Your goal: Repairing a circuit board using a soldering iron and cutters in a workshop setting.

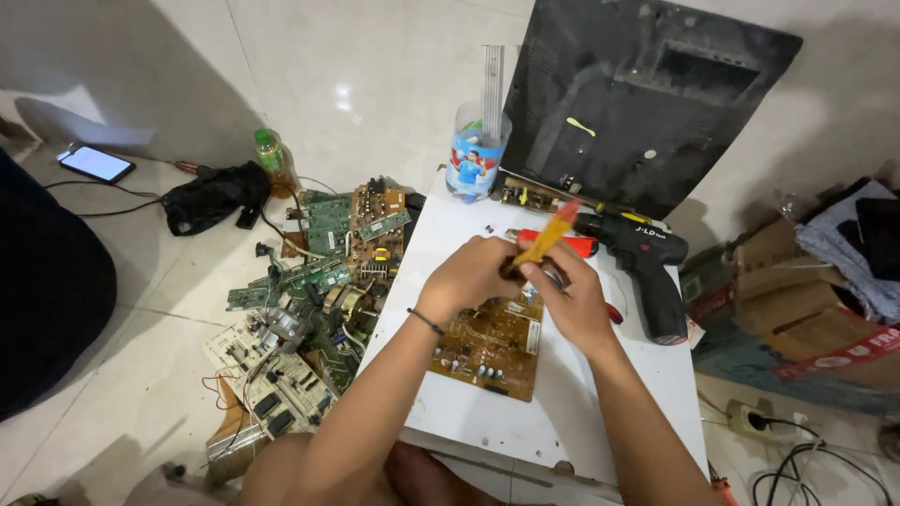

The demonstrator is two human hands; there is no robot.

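On white table (pixel 487 412), centre: brown circuit board (pixel 492 342) lying flat, its upper edge hidden under both hands. Left hand (pixel 469 276) curling shut at that edge, fingertips concealed, contents impossible to tell. Right hand (pixel 572 300) closing around orange-handled tool (pixel 547 239), handle slanting up and away, working tip hidden between the hands. Hands touching, knuckle to knuckle.

Behind the hands: red tool (pixel 567 245), mostly covered, kind hard to make out. Just right: black drill (pixel 642 267), grip pointing toward table's right edge. Far corner: clear cup (pixel 476 155) bearing a blue-and-red picture label, pale flat ribbon standing in it. Leaning against the wall: dark back cover (pixel 647 94), small yellow mark near its middle.

Left of table, on tiled floor: heap of green and tan boards (pixel 319 300), crowding the table's left edge. Beyond it: green-capped bottle (pixel 274 159), black pouch (pixel 211 197), lit phone (pixel 96 164) on a cable.

Right side: cardboard boxes (pixel 797 309) with red printing, cut off by the frame; power strip (pixel 759 422) with black cords. Bare table surface lying open near the front edge only.
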